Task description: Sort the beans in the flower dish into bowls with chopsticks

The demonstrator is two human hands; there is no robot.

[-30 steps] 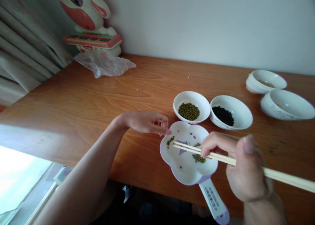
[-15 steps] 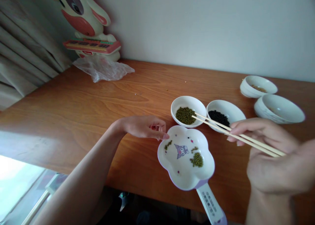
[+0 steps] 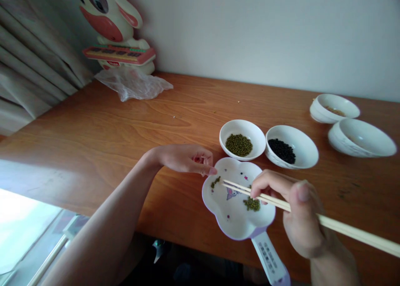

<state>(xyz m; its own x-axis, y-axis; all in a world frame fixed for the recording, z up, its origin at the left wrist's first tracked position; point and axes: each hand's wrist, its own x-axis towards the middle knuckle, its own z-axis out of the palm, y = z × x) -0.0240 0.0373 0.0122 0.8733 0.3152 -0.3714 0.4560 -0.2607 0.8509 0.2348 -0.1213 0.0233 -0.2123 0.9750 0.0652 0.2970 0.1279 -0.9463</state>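
My right hand (image 3: 296,211) is closed around a pair of wooden chopsticks (image 3: 275,201). Their tips reach over a white, flower-shaped ladle (image 3: 215,211) with a purple rim, close to a few green mung beans (image 3: 215,182) in its left lobe. A larger cluster of mung beans (image 3: 251,204) lies on the right side of the ladle, partly behind my fingers. My left hand (image 3: 189,160) grips the ladle's upper left rim, thumb on the edge and fingers curled. Whether the tips hold a bean is too small to tell.
Just beyond the ladle stand a bowl (image 3: 260,138) of mung beans and a bowl (image 3: 308,154) of black beans. Two more bowls (image 3: 315,106) (image 3: 339,142) are at the right. A plastic bag (image 3: 134,86) lies before a cow-shaped toy keyboard (image 3: 120,54) at back left.
My right hand has brought the chopsticks from above the mung bean bowl down and left into the ladle. My left hand stays at the rim. The view has shifted slightly.
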